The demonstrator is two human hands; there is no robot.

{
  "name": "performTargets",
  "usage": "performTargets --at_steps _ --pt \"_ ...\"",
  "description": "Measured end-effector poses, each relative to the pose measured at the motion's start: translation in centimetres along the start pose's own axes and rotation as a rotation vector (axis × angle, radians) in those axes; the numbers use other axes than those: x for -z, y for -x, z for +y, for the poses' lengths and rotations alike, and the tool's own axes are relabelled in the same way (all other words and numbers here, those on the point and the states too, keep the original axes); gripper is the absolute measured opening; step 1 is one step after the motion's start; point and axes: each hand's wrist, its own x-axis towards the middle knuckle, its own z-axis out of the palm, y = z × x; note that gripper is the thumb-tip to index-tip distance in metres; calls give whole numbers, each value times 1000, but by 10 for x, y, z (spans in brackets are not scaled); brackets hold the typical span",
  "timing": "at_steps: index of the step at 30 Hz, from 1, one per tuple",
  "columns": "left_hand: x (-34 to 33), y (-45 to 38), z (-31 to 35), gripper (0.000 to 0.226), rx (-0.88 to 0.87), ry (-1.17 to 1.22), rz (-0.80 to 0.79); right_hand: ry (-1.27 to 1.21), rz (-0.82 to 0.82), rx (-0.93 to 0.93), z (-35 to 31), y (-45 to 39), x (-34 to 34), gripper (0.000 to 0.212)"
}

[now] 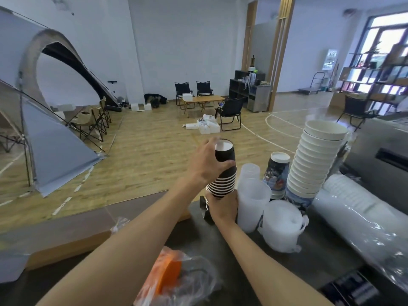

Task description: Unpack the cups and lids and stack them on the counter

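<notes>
Stacking well advanced: white bowls (318,160), clear cups (251,202) and printed cups (277,173) stand on the bench (220,244). Left hand (207,161) grips the black cup stack (223,171) near its top, right hand (223,206) cups its base. Wrapped lid sleeve (353,208) remains unpacked.

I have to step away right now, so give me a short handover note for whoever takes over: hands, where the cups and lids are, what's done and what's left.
Left hand: curled round the top of the black cup stack.
Right hand: wrapped round the bottom of that same stack, at the counter edge.
Already standing on the counter: clear plastic cups, printed cup stack, tall white bowl stack, a bag of translucent lids.
Still wrapped: a long sleeve of white lids lying on its side at the right.
Left to do: set the black stack down beside the others, then unpack that sleeve.
</notes>
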Motion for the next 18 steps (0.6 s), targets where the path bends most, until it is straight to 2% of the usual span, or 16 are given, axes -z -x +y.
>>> performTargets --at_steps 5,13,18 --pt "-7 3 -5 82 15 19 -22 15 -12 -14 12 1 -4 69" --pt "-8 6 -5 83 24 -1 -48 -76 -16 -62 23 7 -6 78" --pt "-10 3 -4 81 32 17 -64 -148 14 -80 25 10 -8 73"
